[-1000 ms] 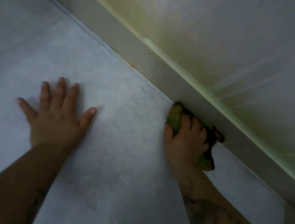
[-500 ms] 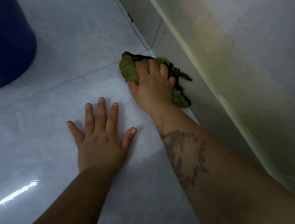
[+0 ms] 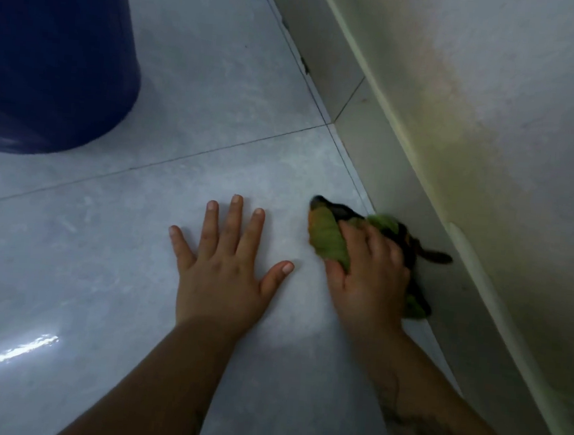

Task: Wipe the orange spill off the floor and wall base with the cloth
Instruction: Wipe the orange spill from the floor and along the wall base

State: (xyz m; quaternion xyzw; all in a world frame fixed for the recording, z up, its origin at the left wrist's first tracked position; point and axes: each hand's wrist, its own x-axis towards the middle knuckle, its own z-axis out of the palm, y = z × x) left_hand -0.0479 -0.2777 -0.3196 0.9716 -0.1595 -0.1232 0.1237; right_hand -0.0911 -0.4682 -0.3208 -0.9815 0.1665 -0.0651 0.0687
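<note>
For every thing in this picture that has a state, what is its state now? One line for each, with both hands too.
left hand: flat on the floor, fingers spread, holds nothing.
right hand: closed on the cloth, pressing it down.
cloth: bunched, on the floor against the wall base, orange stain at its far tip.
floor: glossy, no orange spill showing.
wall base: no clear orange marks.
blue container: upright on the floor, apart from the hands.

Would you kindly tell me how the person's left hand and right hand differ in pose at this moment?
The left hand lies flat with fingers spread on the pale grey tiled floor, holding nothing; the right hand is curled over the crumpled green and black cloth. The left hand is away from the grey wall base; the right hand is beside it. Both press on the floor.
</note>
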